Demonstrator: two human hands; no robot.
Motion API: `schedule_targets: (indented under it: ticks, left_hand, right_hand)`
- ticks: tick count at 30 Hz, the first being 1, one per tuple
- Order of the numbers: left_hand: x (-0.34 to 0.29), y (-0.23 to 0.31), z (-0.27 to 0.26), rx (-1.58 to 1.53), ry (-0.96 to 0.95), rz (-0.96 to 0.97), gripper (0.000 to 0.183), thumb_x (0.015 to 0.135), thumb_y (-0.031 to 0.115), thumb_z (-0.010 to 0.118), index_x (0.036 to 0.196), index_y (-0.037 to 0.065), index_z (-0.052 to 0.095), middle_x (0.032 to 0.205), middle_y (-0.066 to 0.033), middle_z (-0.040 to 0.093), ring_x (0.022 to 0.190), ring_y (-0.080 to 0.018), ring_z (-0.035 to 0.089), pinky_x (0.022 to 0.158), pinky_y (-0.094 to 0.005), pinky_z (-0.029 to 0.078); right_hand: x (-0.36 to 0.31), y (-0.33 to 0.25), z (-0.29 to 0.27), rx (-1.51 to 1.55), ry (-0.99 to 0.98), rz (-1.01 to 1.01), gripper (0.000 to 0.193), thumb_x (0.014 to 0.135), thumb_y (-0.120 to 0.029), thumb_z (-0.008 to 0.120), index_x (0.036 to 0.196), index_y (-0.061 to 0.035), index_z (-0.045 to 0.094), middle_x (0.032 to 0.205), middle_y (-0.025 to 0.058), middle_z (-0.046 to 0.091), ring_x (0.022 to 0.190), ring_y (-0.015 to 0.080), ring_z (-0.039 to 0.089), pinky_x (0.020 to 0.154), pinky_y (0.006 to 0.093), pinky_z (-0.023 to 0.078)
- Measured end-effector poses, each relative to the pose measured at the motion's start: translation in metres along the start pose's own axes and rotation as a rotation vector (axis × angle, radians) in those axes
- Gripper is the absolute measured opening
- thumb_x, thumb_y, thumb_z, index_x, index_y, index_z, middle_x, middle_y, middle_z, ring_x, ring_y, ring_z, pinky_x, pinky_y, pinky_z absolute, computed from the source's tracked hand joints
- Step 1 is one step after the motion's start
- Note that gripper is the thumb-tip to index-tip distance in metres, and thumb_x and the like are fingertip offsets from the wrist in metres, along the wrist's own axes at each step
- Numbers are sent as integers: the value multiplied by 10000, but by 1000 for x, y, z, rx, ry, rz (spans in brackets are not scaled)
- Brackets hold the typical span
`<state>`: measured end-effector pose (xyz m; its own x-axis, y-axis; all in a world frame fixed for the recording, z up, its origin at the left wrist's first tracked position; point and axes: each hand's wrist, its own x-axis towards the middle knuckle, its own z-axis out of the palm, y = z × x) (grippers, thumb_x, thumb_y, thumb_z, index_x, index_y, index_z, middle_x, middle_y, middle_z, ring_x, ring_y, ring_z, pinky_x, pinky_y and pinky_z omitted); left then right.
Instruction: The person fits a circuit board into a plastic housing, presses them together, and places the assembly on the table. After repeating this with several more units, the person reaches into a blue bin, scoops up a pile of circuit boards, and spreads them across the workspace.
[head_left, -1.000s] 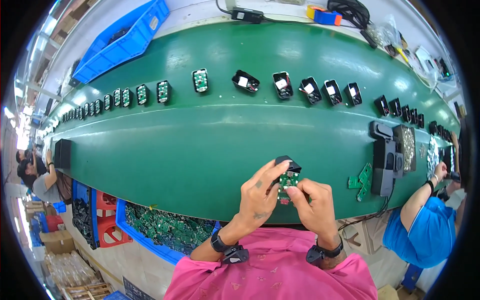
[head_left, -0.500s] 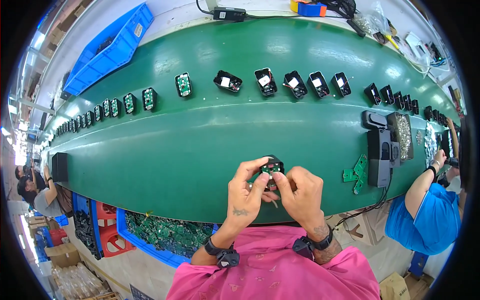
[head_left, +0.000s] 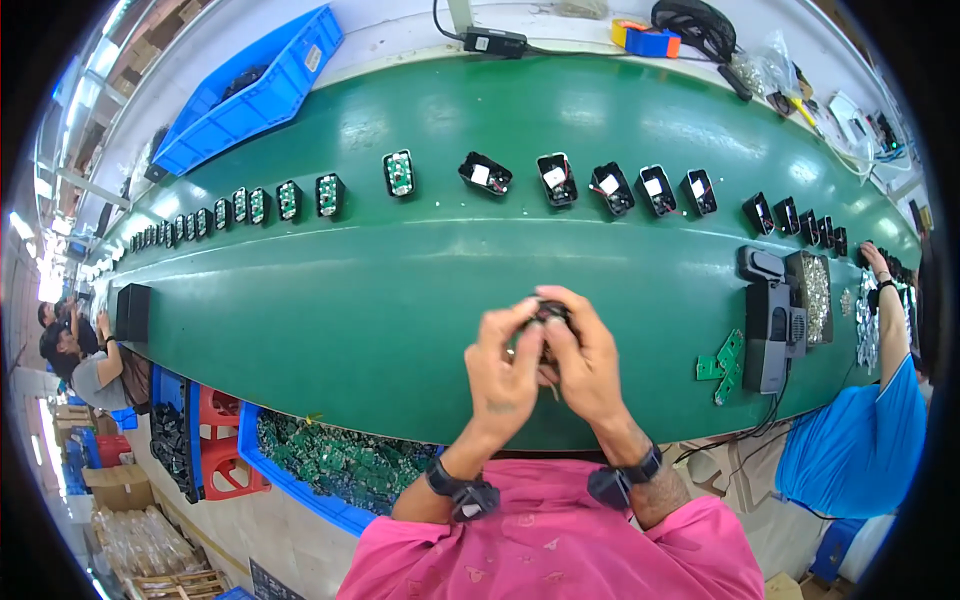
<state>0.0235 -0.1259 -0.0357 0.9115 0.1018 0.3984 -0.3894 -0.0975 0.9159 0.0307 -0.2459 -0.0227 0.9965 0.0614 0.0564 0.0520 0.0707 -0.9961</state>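
Observation:
Both of my hands are closed around a small black plastic housing [head_left: 549, 312] above the green table [head_left: 400, 330]. My left hand [head_left: 503, 365] grips its left side, thumb over the front. My right hand [head_left: 588, 360] wraps the right side, its fingers over the top edge and its thumb pressed on the front. The thumbs and some blur hide most of the housing; the green circuit board in it hardly shows now. Beyond my hands stand a housing with a green board [head_left: 399, 175] and open black housings with white labels, one of them tilted [head_left: 486, 174].
Loose green boards [head_left: 723, 367] lie right, beside a grey-black device [head_left: 768, 335] and a box of small metal parts [head_left: 817, 300]. A blue bin [head_left: 250, 95] stands far left. Below the edge sits a crate of boards [head_left: 340, 460]. A co-worker [head_left: 850, 430] reaches across at right.
My right hand has shifted its fingers up over the housing's top, and the board is now mostly covered. The view has swung slightly left. The co-worker at right has stretched an arm toward the row.

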Motion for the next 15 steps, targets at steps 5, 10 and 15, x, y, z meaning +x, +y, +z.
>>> schedule_targets:
  ticks: [5,10,15]
  left_hand:
    - [47,-10,-48,-183,104,-465,283,1015,66,487,1291,20,448,1053,-183,647,602,-193,684,469,-245,565]
    - [95,-40,-76,-49,83,-518,283,1034,85,402,1315,64,416,953,-138,638,566,-200,677,469,-241,554]
    - [133,-63,-68,87,57,-356,294,1028,72,388,1320,60,420,1077,-156,637,585,-212,688,485,-257,559]
  right_hand:
    - [73,-21,3,-572,-356,-75,436,942,-143,614,1351,-24,522,978,145,643,815,224,658,720,348,530]
    - [164,-5,41,-1304,-7,-385,619,821,-119,691,1361,61,450,1146,223,615,836,369,703,695,437,586]
    - [176,15,36,-1421,-30,-408,500,782,-65,653,1228,101,497,1033,210,619,800,369,688,672,441,580]
